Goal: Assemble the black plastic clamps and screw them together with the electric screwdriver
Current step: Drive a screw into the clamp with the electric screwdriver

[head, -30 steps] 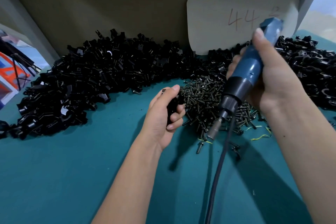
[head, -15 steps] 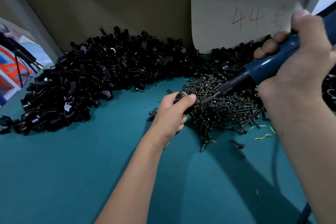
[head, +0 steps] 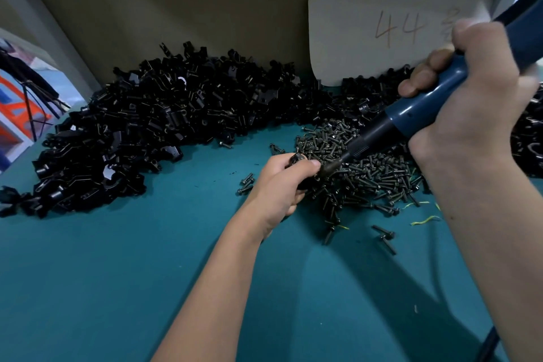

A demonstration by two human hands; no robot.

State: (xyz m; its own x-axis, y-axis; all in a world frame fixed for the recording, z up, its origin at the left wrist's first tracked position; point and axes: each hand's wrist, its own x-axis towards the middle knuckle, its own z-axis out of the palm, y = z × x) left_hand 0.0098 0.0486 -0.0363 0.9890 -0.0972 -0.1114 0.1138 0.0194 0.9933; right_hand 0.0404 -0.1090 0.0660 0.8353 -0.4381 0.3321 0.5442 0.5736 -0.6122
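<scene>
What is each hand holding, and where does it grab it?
The right hand grips the electric screwdriver around its blue body. The left hand pinches a black plastic clamp; which part cannot be told.

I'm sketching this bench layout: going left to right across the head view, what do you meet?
Big pile of black clamps → left hand holding a clamp → heap of screws → electric screwdriver → right hand gripping it.

**Plastic, metal and matt teal**

The heaped clamps (head: 152, 132) look like glossy black plastic. The screws (head: 367, 173) are dark, dull metal. The electric screwdriver (head: 420, 112) has a smooth blue plastic body. The counter (head: 117, 273) is matt teal; the card (head: 367, 23) is matt beige.
</scene>
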